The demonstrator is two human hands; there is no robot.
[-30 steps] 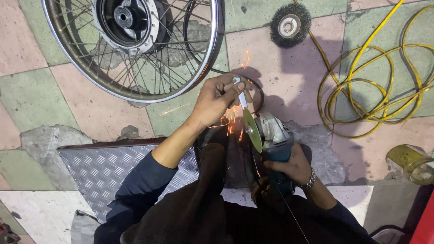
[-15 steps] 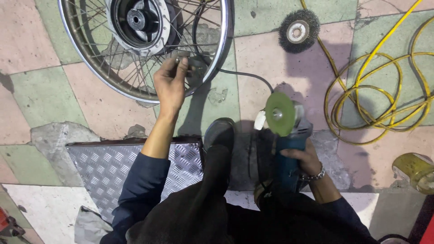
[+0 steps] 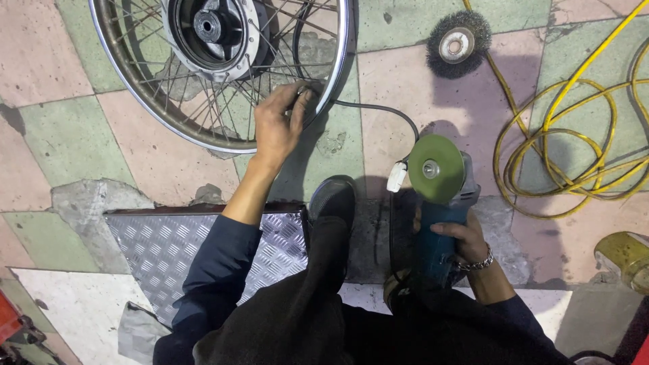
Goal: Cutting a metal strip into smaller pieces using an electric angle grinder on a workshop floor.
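Observation:
A spoked motorcycle wheel (image 3: 145, 101) with a black hub lies flat on the tiled floor at the top left. My left hand (image 3: 276, 128) reaches onto it, fingers curled among the spokes just inside the rim's near right edge. My right hand (image 3: 465, 242) grips the blue body of an angle grinder (image 3: 436, 226), held upright by my knee. Its green disc (image 3: 436, 169) faces up, well clear of the wheel. A black power cord (image 3: 382, 109) curves from the grinder toward the wheel, passing close to my left fingers.
A round wire brush wheel (image 3: 460, 42) lies at the top right beside coils of yellow cable (image 3: 571, 152). A checker-pattern metal plate (image 3: 162, 247) sits under my left arm, my dark shoe (image 3: 333, 199) at its corner. A yellowish object (image 3: 625, 257) is at the right edge.
One second ago my left hand held a small metal piece to the spinning disc, throwing sparks. The hand has since moved up to the wheel's spokes, and the grinder has tilted disc-up, with no sparks.

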